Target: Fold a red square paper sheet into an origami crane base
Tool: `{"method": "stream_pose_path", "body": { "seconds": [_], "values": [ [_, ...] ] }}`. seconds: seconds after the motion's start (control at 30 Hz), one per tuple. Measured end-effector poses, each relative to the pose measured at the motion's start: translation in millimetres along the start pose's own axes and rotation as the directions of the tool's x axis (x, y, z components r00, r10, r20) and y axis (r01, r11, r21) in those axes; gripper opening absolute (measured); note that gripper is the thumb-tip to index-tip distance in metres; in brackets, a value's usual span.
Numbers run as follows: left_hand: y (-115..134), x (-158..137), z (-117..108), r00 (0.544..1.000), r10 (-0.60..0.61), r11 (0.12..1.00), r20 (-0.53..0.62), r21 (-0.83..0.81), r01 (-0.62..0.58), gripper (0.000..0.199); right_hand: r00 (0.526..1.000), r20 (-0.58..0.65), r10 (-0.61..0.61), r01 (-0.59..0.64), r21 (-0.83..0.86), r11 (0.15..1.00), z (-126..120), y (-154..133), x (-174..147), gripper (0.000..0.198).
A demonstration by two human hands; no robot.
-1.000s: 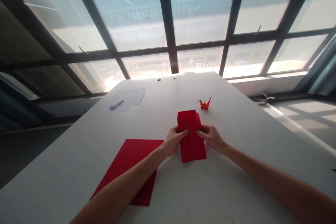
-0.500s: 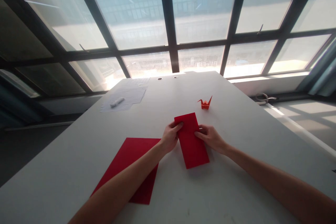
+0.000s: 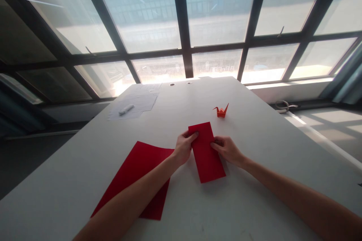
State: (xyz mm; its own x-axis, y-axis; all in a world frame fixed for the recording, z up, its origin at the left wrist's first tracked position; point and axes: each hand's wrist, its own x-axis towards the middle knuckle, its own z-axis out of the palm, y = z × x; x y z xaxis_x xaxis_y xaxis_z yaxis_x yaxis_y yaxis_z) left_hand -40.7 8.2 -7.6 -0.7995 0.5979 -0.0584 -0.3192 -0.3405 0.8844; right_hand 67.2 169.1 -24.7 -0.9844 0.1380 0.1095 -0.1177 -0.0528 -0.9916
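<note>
Between my hands is a narrow rectangle of red paper (image 3: pixel 207 158), tilted slightly and held just over the table. My left hand (image 3: pixel 184 146) pinches its left edge near the top, thumb on the front face. On the opposite edge, my right hand (image 3: pixel 226 148) grips it between thumb and fingers; the fingers behind the paper are partly hidden. Under my left forearm lies a larger red sheet (image 3: pixel 141 169), its far corner curling up off the table. Beyond my right hand stands an orange-red origami crane (image 3: pixel 221 111).
Several white papers (image 3: pixel 141 102) lie at the far left of the white table (image 3: pixel 249 203), with a white tube-like object (image 3: pixel 126 110) on them. Large windows (image 3: pixel 216 7) rise behind the table's far edge. A coiled cable (image 3: pixel 284 105) sits beyond the right edge.
The far-left corner of the large red sheet has lifted and its left edge has shifted outward. Both hands keep their grip on the smaller red paper, which has barely moved.
</note>
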Motion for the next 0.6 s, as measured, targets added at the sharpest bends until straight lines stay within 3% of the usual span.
{"method": "stream_pose_path", "body": {
  "seconds": [0.13,0.33,0.6],
  "values": [
    [3,-2,1,1.0,-0.007,1.0,0.006,0.009,0.007,0.04,1.0,-0.026,-0.013,0.013,-0.017,1.0,0,-1,1,0.034],
    [1,-10,10,0.997,-0.075,0.997,0.034,0.032,0.074,0.042,0.983,-0.175,-0.052,0.037,-0.092,0.995,-1,-3,2,0.039],
    [-3,-14,13,0.995,-0.1,0.994,0.004,0.036,0.1,0.043,0.983,-0.172,-0.056,0.038,-0.107,0.993,-1,-4,0,0.037]
  ]
}}
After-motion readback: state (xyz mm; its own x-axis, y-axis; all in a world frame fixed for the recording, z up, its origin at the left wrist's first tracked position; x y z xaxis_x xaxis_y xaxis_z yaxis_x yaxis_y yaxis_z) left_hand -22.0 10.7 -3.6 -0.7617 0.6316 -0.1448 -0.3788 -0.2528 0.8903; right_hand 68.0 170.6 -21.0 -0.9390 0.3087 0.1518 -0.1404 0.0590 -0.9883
